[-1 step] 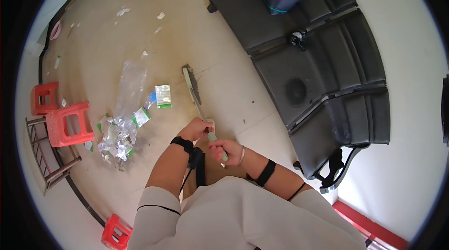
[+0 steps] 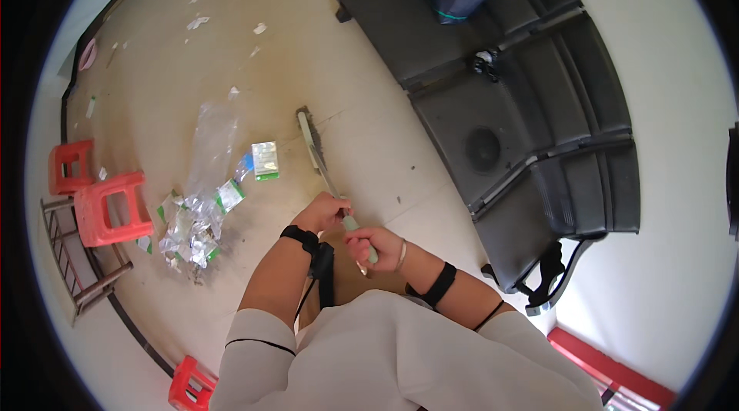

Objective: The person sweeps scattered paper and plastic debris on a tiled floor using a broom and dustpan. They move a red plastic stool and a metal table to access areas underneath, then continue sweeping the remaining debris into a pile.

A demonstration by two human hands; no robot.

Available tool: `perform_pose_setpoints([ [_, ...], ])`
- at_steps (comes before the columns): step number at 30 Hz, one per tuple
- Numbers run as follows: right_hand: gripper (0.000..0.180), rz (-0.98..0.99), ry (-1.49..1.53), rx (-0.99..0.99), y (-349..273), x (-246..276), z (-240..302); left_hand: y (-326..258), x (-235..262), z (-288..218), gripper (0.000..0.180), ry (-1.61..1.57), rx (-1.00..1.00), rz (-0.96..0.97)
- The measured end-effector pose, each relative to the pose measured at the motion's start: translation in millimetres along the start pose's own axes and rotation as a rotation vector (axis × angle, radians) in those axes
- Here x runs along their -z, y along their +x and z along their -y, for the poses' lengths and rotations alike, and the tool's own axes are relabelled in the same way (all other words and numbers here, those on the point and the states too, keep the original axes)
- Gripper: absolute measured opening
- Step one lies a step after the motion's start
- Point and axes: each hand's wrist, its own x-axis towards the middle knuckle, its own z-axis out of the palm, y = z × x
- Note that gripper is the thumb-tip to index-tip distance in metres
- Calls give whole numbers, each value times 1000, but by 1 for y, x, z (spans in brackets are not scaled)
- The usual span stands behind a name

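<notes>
Pale-green broom [image 2: 319, 161] handle is running up-frame from us; we are gripping it with left hand [image 2: 323, 213] higher, right hand [image 2: 375, 245] lower.

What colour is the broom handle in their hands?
Pale green, seen in the head view: broom handle.

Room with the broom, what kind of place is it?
Probably a waiting area or hall being swept. A row of dark linked seats stands by the wall, red plastic stools sit on the pale tiled floor, and both hands hold a broom near a pile of wrappers.
</notes>
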Motion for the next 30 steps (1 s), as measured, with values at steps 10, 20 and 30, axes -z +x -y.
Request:
perform_pose_setpoints([
  [10, 15, -272, -115, 419, -120, 89, -51, 31, -137, 71, 8, -19, 189, 9],
  [20, 7, -400, 114, 644, -79, 165, -75, 107, -176, 167, 16, 320, 373, 412],
  [30, 6, -371, 336, 828, 37, 218, 43, 231, -130, 140, 29, 1013, 209, 665],
])
